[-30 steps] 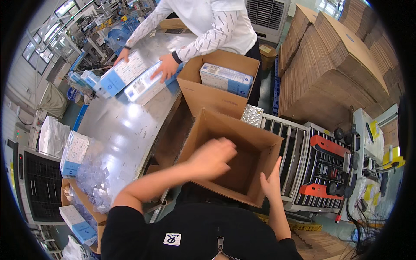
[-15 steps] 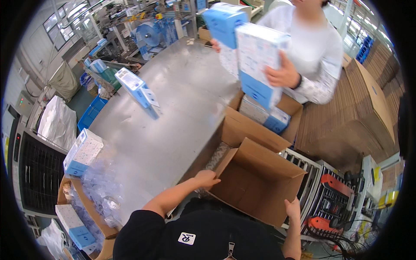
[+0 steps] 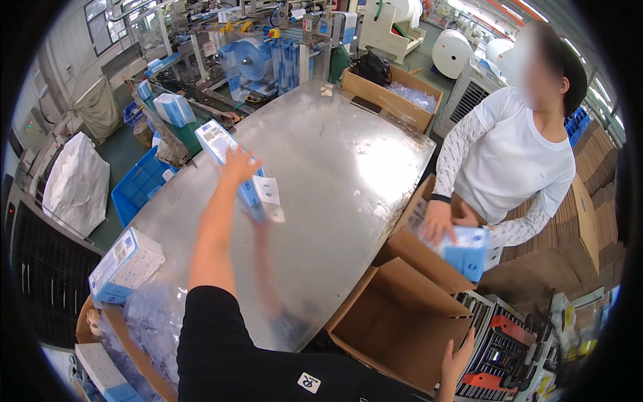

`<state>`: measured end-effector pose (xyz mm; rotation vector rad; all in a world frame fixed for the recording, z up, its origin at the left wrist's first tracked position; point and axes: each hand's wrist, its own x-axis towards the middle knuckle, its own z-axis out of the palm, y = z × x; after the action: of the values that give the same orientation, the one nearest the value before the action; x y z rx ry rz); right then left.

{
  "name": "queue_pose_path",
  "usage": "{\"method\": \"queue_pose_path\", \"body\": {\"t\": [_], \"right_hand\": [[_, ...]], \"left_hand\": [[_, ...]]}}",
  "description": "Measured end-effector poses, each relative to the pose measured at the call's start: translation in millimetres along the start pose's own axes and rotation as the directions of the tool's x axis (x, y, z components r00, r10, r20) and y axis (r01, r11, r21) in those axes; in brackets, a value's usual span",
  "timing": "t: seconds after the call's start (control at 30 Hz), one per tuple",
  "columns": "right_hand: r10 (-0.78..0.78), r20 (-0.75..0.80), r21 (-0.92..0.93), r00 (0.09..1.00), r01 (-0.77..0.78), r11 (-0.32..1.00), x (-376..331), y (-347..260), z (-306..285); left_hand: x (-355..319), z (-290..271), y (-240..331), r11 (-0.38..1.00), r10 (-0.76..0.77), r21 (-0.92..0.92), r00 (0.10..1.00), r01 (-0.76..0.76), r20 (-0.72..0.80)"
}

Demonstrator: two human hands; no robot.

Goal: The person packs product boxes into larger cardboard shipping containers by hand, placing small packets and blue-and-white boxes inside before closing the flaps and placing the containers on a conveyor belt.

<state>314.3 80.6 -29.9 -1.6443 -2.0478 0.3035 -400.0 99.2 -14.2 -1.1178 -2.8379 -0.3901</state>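
My left hand (image 3: 240,167) is stretched out over the steel table (image 3: 321,174), its fingers spread at a blue and white box (image 3: 216,139) with an end flap folded out. Whether the fingertips touch the box I cannot tell. An open brown carton (image 3: 385,311) sits in front of me, tilted slightly, with nothing visible inside. My right hand (image 3: 457,358) rests by the carton's right edge, fingers straight and apart. Across from me, a co-worker in white lowers a blue and white box (image 3: 467,254) into another carton (image 3: 429,251).
At the left stand a blue and white box (image 3: 126,264) and a carton of clear plastic bags (image 3: 151,321). Beyond the table are a blue crate (image 3: 137,184) and a machine with a film roll (image 3: 246,60). A roller conveyor (image 3: 499,355) runs at the right; flattened cardboard (image 3: 579,234) is stacked behind the co-worker.
My left hand has left the carton's edge and reached forward to the box on the table. My right-hand fingers have straightened. The co-worker has brought boxes down to the far carton.
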Motion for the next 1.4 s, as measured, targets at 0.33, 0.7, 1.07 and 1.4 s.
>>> {"method": "queue_pose_path", "body": {"t": [0.33,0.7,1.07,1.4], "right_hand": [[-0.765,0.352,0.208,0.539,0.752,0.625,94,-221,109],[-0.838,0.545,0.322,0.029,0.916,0.241,99,-275,160],[-0.898,0.436,0.359,0.052,0.906,0.226,105,-272,160],[-0.943,0.332,0.348,-0.008,0.931,0.114,66,-257,137]], "left_hand": [[-230,-5,47,0.667,0.742,-0.316,0.638,-0.674,0.205],[-16,11,-16,0.906,0.410,0.277,0.828,-0.321,-0.383],[-217,33,-26,0.748,0.642,-0.095,0.752,-0.657,-0.148],[-247,-62,84,0.867,0.475,-0.056,0.854,-0.496,-0.211]]}}
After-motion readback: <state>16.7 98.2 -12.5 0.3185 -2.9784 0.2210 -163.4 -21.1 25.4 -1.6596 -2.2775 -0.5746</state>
